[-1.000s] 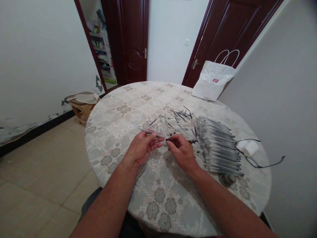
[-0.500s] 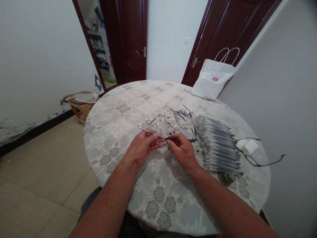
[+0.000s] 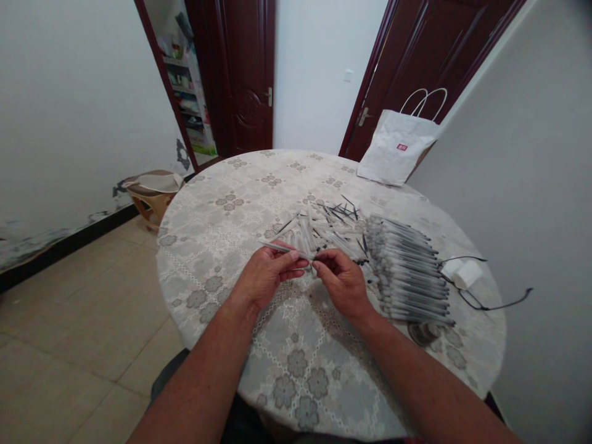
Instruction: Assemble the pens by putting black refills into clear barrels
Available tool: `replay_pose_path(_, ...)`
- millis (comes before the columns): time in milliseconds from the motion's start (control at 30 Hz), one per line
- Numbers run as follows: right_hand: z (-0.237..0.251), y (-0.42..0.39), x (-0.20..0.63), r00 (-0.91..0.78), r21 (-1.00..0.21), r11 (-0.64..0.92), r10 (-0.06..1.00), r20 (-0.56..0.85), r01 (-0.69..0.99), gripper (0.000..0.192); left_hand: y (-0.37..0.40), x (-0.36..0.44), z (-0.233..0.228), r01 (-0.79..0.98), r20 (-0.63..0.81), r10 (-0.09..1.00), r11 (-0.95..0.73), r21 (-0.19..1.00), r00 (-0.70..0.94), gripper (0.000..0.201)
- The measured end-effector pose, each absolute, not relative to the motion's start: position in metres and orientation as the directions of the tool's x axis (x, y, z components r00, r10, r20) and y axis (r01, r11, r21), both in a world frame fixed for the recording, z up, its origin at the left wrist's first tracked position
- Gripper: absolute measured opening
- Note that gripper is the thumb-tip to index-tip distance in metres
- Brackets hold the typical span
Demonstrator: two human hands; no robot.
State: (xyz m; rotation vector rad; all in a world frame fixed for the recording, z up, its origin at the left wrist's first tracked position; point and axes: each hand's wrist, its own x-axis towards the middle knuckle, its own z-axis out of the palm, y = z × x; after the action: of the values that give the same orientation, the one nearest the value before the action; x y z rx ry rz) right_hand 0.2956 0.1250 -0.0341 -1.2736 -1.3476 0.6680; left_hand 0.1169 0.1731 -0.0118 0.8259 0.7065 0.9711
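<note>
Table: round table (image 3: 222,228) wearing a flowered cloth.
Lying on it: loose pen parts (image 3: 324,228), row of pens (image 3: 409,271), paper bag (image 3: 398,154), cable (image 3: 490,303).

A home: round table (image 3: 222,246) with a floral cloth, dark wooden doors (image 3: 250,74), tiled floor (image 3: 69,333).

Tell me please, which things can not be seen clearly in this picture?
- Head view: the part in the right hand is hidden by its fingers.
- The pen tube passes behind the left hand.
- The loose parts pile is too small to sort.
- The logo on the paper bag is unreadable.
</note>
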Motion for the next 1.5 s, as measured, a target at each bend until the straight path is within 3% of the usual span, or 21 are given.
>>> replay_pose_path(300, -0.0327, 0.1221, 0.3009, 0.117, -0.906, 0.178, 0.964, 0.239, 0.385, 0.041, 0.1734, 0.1164, -0.0134, -0.363, -0.109, 0.895, 0.283, 0.888, 0.433, 0.024)
replay_pose_path(433, -0.0355, 0.1193, 0.301, 0.108, -0.886, 0.245, 0.945, 0.309, 0.393, 0.028, 0.1736, 0.116, -0.0141, -0.369, -0.121, 0.903, 0.287, 0.884, 0.413, 0.025)
replay_pose_path(633, -0.0337, 0.1179, 0.301, 0.075, -0.787, 0.262, 0.929, 0.363, 0.559, 0.018, 0.1731, 0.1152, -0.0126, -0.354, -0.125, 0.9, 0.288, 0.89, 0.417, 0.027)
replay_pose_path(833, -0.0321, 0.1178, 0.3026, 0.006, -0.804, 0.253, 0.953, 0.304, 0.537, 0.041, 0.1716, 0.1157, -0.0109, -0.318, -0.132, 0.885, 0.294, 0.901, 0.447, 0.028)
replay_pose_path(1000, -0.0346, 0.1156, 0.304, 0.036, -0.792, 0.29, 0.93, 0.365, 0.537, 0.022, 0.1717, 0.1157, -0.0123, -0.325, -0.133, 0.892, 0.291, 0.9, 0.431, 0.028)
replay_pose_path(1133, -0.0338, 0.115, 0.3038, 0.027, -0.747, 0.282, 0.928, 0.372, 0.602, 0.019, 0.1711, 0.1157, -0.011, -0.307, -0.141, 0.889, 0.294, 0.905, 0.436, 0.028)
replay_pose_path(1367, -0.0354, 0.1161, 0.3048, -0.025, -0.775, 0.27, 0.949, 0.313, 0.571, 0.041, 0.1705, 0.116, -0.0102, -0.287, -0.147, 0.881, 0.299, 0.91, 0.451, 0.031)
replay_pose_path(1500, -0.0355, 0.1147, 0.3051, 0.011, -0.786, 0.292, 0.935, 0.354, 0.545, 0.023, 0.1721, 0.1152, -0.0117, -0.319, -0.131, 0.897, 0.282, 0.905, 0.421, 0.03)
